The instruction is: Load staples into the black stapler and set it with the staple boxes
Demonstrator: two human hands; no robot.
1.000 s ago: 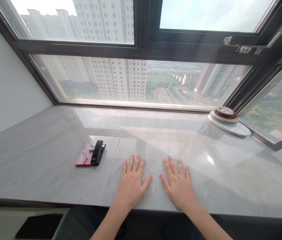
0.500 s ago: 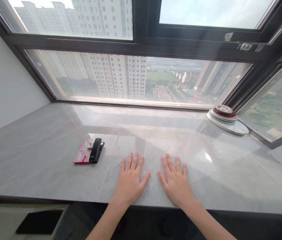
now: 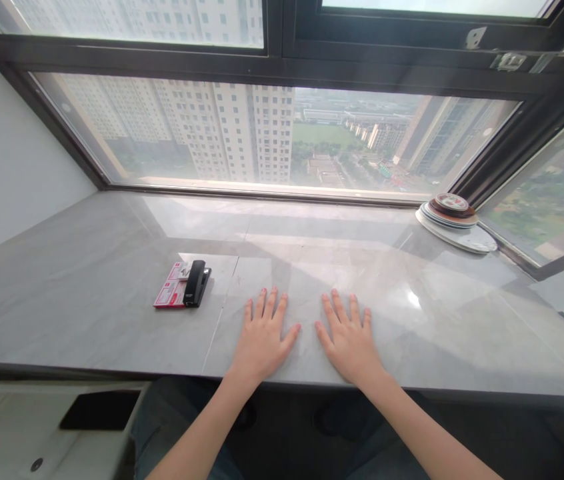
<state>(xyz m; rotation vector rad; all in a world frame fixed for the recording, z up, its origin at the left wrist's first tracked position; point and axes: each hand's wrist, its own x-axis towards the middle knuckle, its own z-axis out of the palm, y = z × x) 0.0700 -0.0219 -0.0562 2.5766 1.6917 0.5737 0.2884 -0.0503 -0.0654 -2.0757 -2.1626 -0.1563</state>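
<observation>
My left hand [image 3: 263, 339] lies flat near the front edge of the grey stone counter [image 3: 87, 293], fingers spread and nothing in it. To its right, my right hand [image 3: 347, 339] rests palm down in the same way, also bare, with a gap between the two thumbs. Left of my left hand, and apart from it, a black stapler [image 3: 195, 283] sits against flat red-and-white boxes [image 3: 169, 295]. A small pale item with a picture of metal pieces on it lies on top of the boxes, beside the stapler.
A stack of round plates or mats [image 3: 449, 220] stands in the far right corner by the window. Dark window frames [image 3: 282, 67] border the counter's back. Below the front edge at left is a white surface holding a black rectangular object [image 3: 101, 410].
The camera has tipped further down, so everything sits higher in the picture and more shows below the counter. Both hands stay flat in place; the stapler and boxes have not moved.
</observation>
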